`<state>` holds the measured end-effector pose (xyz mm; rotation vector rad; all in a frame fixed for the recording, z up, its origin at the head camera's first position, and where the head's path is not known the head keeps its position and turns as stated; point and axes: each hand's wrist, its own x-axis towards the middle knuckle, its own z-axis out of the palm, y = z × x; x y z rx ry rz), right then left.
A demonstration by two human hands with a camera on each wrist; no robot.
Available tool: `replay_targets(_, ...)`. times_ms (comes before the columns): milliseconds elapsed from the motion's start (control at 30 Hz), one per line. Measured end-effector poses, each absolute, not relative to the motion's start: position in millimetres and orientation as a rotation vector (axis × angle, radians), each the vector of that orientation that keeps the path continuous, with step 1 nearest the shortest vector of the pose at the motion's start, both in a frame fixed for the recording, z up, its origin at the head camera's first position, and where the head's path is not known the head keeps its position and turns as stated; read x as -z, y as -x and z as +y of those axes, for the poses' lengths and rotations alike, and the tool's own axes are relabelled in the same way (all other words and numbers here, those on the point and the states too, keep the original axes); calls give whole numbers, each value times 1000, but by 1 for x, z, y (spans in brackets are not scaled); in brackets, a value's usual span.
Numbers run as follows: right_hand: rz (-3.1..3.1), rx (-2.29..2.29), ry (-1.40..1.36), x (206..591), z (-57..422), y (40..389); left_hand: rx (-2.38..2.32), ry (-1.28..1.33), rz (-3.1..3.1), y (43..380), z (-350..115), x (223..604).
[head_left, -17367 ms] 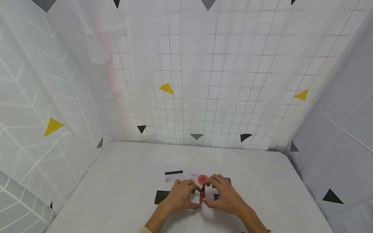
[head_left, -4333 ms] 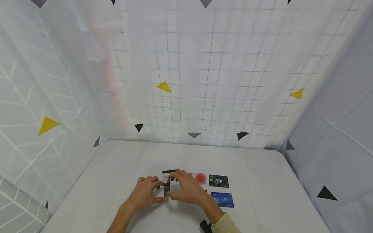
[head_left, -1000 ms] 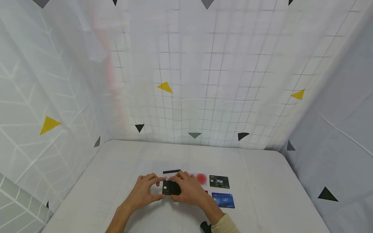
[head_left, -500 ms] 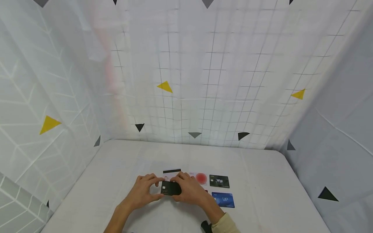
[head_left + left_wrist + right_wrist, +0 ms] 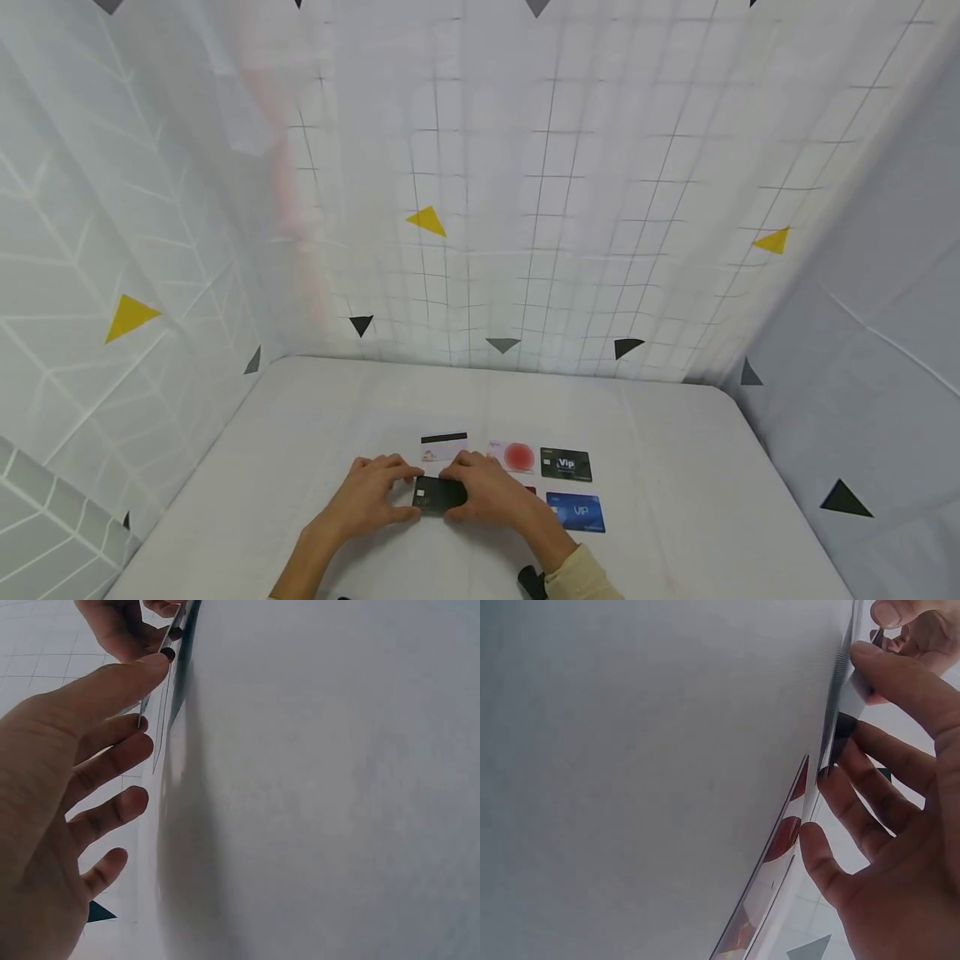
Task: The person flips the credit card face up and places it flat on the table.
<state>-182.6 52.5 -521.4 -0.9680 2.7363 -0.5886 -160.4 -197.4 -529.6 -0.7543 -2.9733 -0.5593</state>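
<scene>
A black card (image 5: 435, 497) with a chip and VIP lettering lies face up between both hands, low over the white table; whether it touches the cloth cannot be told. My left hand (image 5: 366, 498) pinches its left end by the far and near edges with index finger and thumb. At the other end my right hand (image 5: 491, 493) grips the same edges, covering the right corners. In the left wrist view the other fingers of the left hand (image 5: 67, 765) are spread. The right wrist view has the right hand's little finger beside a red-patterned card (image 5: 784, 838).
Behind the hands lie a white card with a dark stripe (image 5: 444, 448) and a pale card with a red circle (image 5: 519, 457). To the right are a dark Vip card (image 5: 566, 465) and a blue VIP card (image 5: 576, 512). A red card (image 5: 532, 490) is mostly hidden by the right hand.
Earlier both hands held a red card; the black one lay at left. Later they held the black card on edge, then turned it face up. Since half a second ago it has come lower and nearer.
</scene>
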Motion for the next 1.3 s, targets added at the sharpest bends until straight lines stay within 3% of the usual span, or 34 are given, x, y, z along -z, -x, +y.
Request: replay_targets(1300, 2727, 538, 934, 521, 51, 183, 525, 692, -3064, 161, -191, 527)
